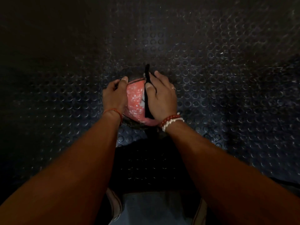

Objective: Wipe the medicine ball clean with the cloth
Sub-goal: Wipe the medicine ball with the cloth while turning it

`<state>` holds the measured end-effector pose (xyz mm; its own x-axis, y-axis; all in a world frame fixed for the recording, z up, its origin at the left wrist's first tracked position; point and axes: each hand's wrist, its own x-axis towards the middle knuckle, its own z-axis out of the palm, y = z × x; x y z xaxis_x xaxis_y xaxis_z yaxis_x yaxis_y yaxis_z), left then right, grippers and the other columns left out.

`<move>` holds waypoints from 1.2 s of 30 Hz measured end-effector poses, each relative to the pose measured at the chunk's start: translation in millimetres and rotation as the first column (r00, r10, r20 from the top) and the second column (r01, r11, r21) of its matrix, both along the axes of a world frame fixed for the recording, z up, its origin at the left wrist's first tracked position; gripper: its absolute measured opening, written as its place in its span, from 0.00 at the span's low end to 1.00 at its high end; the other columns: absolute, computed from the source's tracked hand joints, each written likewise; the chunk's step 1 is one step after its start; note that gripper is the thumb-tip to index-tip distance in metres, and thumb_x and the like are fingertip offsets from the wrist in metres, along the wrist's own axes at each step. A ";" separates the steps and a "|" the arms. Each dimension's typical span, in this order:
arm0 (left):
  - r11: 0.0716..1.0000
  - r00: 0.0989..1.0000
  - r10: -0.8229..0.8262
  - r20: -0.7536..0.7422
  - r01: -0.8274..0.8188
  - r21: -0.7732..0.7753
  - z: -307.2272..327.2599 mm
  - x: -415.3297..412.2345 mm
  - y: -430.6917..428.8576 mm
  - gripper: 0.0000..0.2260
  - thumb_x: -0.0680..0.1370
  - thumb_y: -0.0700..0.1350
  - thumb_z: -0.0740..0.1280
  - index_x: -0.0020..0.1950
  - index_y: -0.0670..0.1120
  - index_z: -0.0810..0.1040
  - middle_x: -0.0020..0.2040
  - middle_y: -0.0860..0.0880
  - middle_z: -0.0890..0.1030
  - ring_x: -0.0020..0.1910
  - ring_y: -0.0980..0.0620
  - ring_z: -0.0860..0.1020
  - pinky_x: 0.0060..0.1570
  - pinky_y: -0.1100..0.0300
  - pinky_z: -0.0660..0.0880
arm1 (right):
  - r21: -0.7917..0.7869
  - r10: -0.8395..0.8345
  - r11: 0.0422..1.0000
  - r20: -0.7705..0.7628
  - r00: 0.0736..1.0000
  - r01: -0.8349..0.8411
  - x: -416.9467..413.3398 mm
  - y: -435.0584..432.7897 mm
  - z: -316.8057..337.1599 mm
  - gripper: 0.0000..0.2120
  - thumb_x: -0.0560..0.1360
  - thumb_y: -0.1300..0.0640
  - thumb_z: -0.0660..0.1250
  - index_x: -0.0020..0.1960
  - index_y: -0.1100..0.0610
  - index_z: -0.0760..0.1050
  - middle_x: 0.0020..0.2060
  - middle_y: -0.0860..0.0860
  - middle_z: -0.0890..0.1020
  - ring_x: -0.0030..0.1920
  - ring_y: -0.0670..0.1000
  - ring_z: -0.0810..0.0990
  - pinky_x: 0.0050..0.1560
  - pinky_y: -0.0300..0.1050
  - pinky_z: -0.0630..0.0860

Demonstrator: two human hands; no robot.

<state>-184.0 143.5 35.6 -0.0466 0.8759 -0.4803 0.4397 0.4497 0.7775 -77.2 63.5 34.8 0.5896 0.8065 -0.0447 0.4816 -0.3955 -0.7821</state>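
Note:
A medicine ball [135, 101] with a worn pink-red panel and black sections sits on the dark floor in front of me. My left hand [114, 95] lies against the ball's left side, thumb up at its top edge. A black cloth [147, 88] runs as a dark strip over the ball's right half, one end sticking up past the top. My right hand [162, 95] presses on the cloth, its thumb on the strip and fingers spread over the ball's right side. Most of the cloth is hidden under that hand.
Black rubber flooring [211, 70] with raised round studs spreads all around the ball. My two light shoes [116, 207] stand at the bottom of the view, just behind the ball. The left part of the scene is very dark.

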 end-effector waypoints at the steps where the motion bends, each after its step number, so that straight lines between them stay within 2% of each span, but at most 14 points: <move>1: 1.000 1.000 -0.004 -0.003 0.004 0.004 1.4 0.6 -0.1 0.18 0.76 0.59 0.66 0.57 0.48 0.80 0.58 0.48 0.80 0.55 0.52 0.77 0.55 0.60 0.71 | 0.000 -0.036 0.999 -0.090 0.995 0.037 6.2 6.0 1.5 0.19 0.78 0.51 0.58 0.65 0.53 0.76 0.68 0.53 0.74 0.67 0.54 0.72 0.70 0.49 0.65; 5: 1.000 1.000 -0.009 -0.012 0.009 0.006 7.0 3.7 -1.4 0.15 0.79 0.56 0.65 0.59 0.48 0.79 0.55 0.51 0.77 0.54 0.54 0.74 0.52 0.64 0.66 | -0.135 -0.233 0.972 -0.425 0.875 0.194 27.5 10.5 -6.5 0.13 0.79 0.53 0.60 0.50 0.56 0.82 0.52 0.55 0.82 0.55 0.55 0.79 0.59 0.46 0.73; 7: 1.000 1.000 -0.011 -0.026 0.012 0.008 8.8 3.9 -2.0 0.15 0.79 0.56 0.64 0.58 0.49 0.79 0.55 0.52 0.77 0.54 0.54 0.74 0.52 0.63 0.65 | -0.205 -0.374 0.926 -0.610 0.699 0.317 27.1 2.7 -11.3 0.14 0.78 0.52 0.61 0.41 0.56 0.81 0.44 0.52 0.83 0.51 0.55 0.80 0.59 0.50 0.76; 9: 1.000 0.999 -0.015 -0.038 0.015 0.005 9.3 4.2 -1.4 0.14 0.79 0.56 0.64 0.57 0.49 0.78 0.53 0.52 0.77 0.54 0.54 0.74 0.52 0.63 0.66 | -0.249 -0.473 0.871 -0.662 0.581 0.424 16.7 -6.4 -17.4 0.15 0.76 0.48 0.60 0.44 0.57 0.82 0.46 0.51 0.83 0.53 0.53 0.80 0.59 0.48 0.76; 11: 1.000 0.999 -0.019 -0.049 0.019 0.001 9.6 4.8 0.7 0.13 0.79 0.56 0.64 0.56 0.49 0.78 0.52 0.52 0.77 0.53 0.54 0.74 0.52 0.63 0.65 | -0.222 -0.510 0.846 -0.604 0.613 0.485 -1.1 -16.0 -16.5 0.24 0.73 0.43 0.57 0.58 0.57 0.79 0.58 0.53 0.80 0.60 0.54 0.77 0.67 0.49 0.70; 14: 0.999 0.996 -0.044 -0.076 0.045 0.006 11.2 6.0 3.8 0.16 0.80 0.57 0.63 0.59 0.47 0.78 0.52 0.52 0.76 0.52 0.53 0.73 0.52 0.63 0.64 | -0.116 -0.457 0.884 -0.422 0.783 0.453 -34.7 -31.2 -11.3 0.27 0.77 0.46 0.53 0.72 0.57 0.68 0.71 0.57 0.68 0.71 0.54 0.65 0.72 0.43 0.58; 17: 0.998 0.994 -0.065 -0.088 0.065 0.002 12.2 6.7 3.9 0.15 0.80 0.56 0.63 0.58 0.48 0.78 0.51 0.52 0.76 0.51 0.54 0.73 0.51 0.64 0.64 | -0.029 -0.311 0.950 -0.187 0.932 0.311 -50.8 -36.4 -3.9 0.28 0.77 0.46 0.53 0.75 0.55 0.63 0.76 0.56 0.60 0.75 0.58 0.57 0.75 0.48 0.53; 21: 0.998 0.997 -0.061 -0.047 0.061 0.008 10.2 3.7 2.1 0.10 0.79 0.56 0.64 0.53 0.51 0.77 0.48 0.53 0.78 0.50 0.54 0.75 0.52 0.63 0.68 | -0.019 -0.101 0.995 0.054 0.993 0.102 -23.5 -17.0 -5.5 0.26 0.77 0.46 0.51 0.72 0.53 0.69 0.73 0.56 0.66 0.74 0.62 0.61 0.74 0.55 0.56; 23: 0.998 0.997 -0.056 -0.044 0.056 0.010 9.4 2.8 2.0 0.11 0.79 0.57 0.65 0.53 0.51 0.77 0.48 0.54 0.78 0.51 0.54 0.76 0.53 0.61 0.69 | -0.026 -0.046 0.999 0.025 0.999 0.047 -6.0 -3.1 -1.1 0.24 0.77 0.48 0.53 0.70 0.53 0.72 0.71 0.54 0.70 0.71 0.58 0.66 0.73 0.51 0.60; 27: 0.998 0.997 -0.059 -0.059 0.060 0.008 9.8 4.2 2.1 0.11 0.79 0.58 0.64 0.53 0.51 0.77 0.52 0.52 0.78 0.53 0.53 0.75 0.54 0.62 0.68 | -0.090 -0.108 0.992 -0.255 0.961 0.087 23.1 18.0 -8.3 0.16 0.78 0.49 0.56 0.56 0.53 0.81 0.58 0.55 0.79 0.59 0.54 0.77 0.59 0.42 0.70; 29: 0.998 0.995 -0.066 -0.080 0.066 0.002 10.5 6.5 1.8 0.11 0.79 0.58 0.63 0.53 0.52 0.76 0.52 0.52 0.76 0.53 0.53 0.74 0.54 0.62 0.66 | -0.161 -0.241 0.968 -0.394 0.887 0.192 30.3 18.4 -12.5 0.16 0.76 0.48 0.57 0.47 0.52 0.81 0.51 0.56 0.82 0.53 0.56 0.79 0.58 0.46 0.73; 31: 0.998 0.995 -0.057 -0.086 0.057 0.000 11.4 8.4 1.7 0.12 0.79 0.58 0.63 0.53 0.51 0.76 0.52 0.52 0.76 0.52 0.53 0.74 0.53 0.63 0.65 | -0.222 -0.402 0.915 -0.566 0.720 0.336 28.2 9.1 -13.4 0.13 0.78 0.51 0.60 0.45 0.54 0.81 0.47 0.52 0.83 0.50 0.53 0.80 0.59 0.48 0.74; 33: 0.999 0.994 -0.048 -0.095 0.048 0.002 11.6 8.9 2.6 0.15 0.79 0.58 0.63 0.56 0.48 0.78 0.52 0.51 0.78 0.50 0.54 0.74 0.50 0.65 0.63 | -0.273 -0.514 0.848 -0.636 0.576 0.455 17.9 -2.7 -17.9 0.14 0.79 0.51 0.60 0.50 0.57 0.81 0.49 0.50 0.82 0.53 0.52 0.79 0.62 0.49 0.73; 36: 0.999 0.995 -0.037 -0.087 0.036 -0.008 12.9 11.0 4.1 0.14 0.80 0.57 0.63 0.54 0.47 0.78 0.43 0.54 0.77 0.44 0.56 0.73 0.41 0.68 0.65 | -0.256 -0.569 0.813 -0.543 0.617 0.524 -14.9 -19.8 -17.5 0.23 0.79 0.47 0.54 0.66 0.60 0.74 0.64 0.59 0.75 0.65 0.57 0.72 0.69 0.48 0.64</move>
<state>-173.0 147.7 48.5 -0.0565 0.8747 -0.4814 0.5221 0.4369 0.7325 -92.1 43.7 17.2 0.7600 0.3254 -0.5626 -0.3689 -0.4967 -0.7856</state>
